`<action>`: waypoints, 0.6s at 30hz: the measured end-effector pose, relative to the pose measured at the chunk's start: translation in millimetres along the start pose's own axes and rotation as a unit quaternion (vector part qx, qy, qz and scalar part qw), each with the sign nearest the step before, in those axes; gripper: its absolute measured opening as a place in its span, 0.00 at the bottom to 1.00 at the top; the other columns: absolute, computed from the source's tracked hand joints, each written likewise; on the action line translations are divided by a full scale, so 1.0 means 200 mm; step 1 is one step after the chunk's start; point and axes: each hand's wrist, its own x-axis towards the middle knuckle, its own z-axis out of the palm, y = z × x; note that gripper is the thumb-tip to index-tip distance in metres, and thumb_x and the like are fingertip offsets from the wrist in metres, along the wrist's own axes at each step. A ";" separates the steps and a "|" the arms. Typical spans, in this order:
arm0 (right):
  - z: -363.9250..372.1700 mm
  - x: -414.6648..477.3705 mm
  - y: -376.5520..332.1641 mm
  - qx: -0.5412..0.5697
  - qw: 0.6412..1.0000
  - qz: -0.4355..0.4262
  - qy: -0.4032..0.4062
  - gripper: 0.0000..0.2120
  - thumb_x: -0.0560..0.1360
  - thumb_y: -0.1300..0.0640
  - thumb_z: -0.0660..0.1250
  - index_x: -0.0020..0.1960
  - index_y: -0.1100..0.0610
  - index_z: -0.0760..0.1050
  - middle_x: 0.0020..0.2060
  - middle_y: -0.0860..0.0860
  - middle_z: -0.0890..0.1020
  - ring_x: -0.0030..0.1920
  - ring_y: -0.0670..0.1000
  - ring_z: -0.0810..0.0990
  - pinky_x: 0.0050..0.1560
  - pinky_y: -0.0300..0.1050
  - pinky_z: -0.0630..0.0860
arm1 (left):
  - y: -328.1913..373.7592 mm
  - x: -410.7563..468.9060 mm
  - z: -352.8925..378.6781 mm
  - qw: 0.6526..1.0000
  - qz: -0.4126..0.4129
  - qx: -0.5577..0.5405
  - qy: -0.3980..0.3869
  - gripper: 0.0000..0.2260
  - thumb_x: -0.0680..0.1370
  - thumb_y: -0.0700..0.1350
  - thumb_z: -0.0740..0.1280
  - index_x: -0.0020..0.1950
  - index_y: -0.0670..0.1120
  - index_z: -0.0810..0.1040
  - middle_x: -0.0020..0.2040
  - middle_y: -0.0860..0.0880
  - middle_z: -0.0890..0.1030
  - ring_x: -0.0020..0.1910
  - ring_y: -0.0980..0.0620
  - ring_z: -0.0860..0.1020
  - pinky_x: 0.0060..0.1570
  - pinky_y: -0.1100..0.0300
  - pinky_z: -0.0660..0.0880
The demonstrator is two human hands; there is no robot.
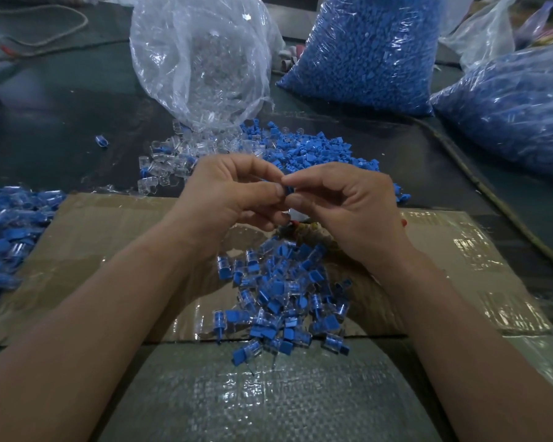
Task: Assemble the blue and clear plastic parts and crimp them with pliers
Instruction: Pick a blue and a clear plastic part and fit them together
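My left hand [233,189] and my right hand [342,202] meet above the table's middle, fingertips together. Between them they pinch a small blue plastic part [290,189]; any clear part is hidden inside my left fingers. Below the hands, a heap of joined blue-and-clear pieces [281,295] lies on a sheet of cardboard [109,237]. Behind the hands lie loose clear parts [173,157] and loose blue parts [316,151]. Something with red and pale wrapping [304,229], perhaps the pliers' handles, shows under my right hand.
A clear bag of clear parts [201,59] stands at the back, and two bags of blue parts [367,49] [511,100] stand at the back right. More joined pieces [10,231] are piled at the left edge. A woven sheet [268,393] covers the near side.
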 end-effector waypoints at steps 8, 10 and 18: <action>0.00 -0.01 0.01 0.011 1.000 -0.004 -0.010 0.18 0.66 0.65 0.72 0.54 0.55 0.75 0.42 0.43 0.80 0.44 0.42 0.81 0.47 0.34 0.77 | 0.00 0.00 0.00 1.000 -0.010 -0.008 0.008 0.06 0.62 0.39 0.69 0.38 0.40 0.77 0.29 0.45 0.81 0.25 0.52 0.79 0.24 0.66 0.74; 0.00 -0.01 0.02 0.001 1.000 -0.013 -0.004 0.17 0.66 0.65 0.72 0.54 0.56 0.76 0.42 0.44 0.80 0.44 0.42 0.80 0.46 0.34 0.77 | 0.00 0.00 0.00 1.000 -0.015 -0.008 0.006 0.06 0.62 0.39 0.69 0.38 0.40 0.77 0.29 0.45 0.81 0.25 0.52 0.79 0.24 0.66 0.74; -0.01 -0.01 0.02 -0.038 0.999 -0.019 0.014 0.15 0.67 0.65 0.72 0.52 0.57 0.78 0.41 0.46 0.80 0.44 0.40 0.79 0.46 0.31 0.75 | 0.00 0.00 -0.01 0.999 -0.030 -0.030 -0.011 0.08 0.61 0.38 0.70 0.39 0.40 0.78 0.31 0.44 0.82 0.28 0.51 0.81 0.25 0.65 0.75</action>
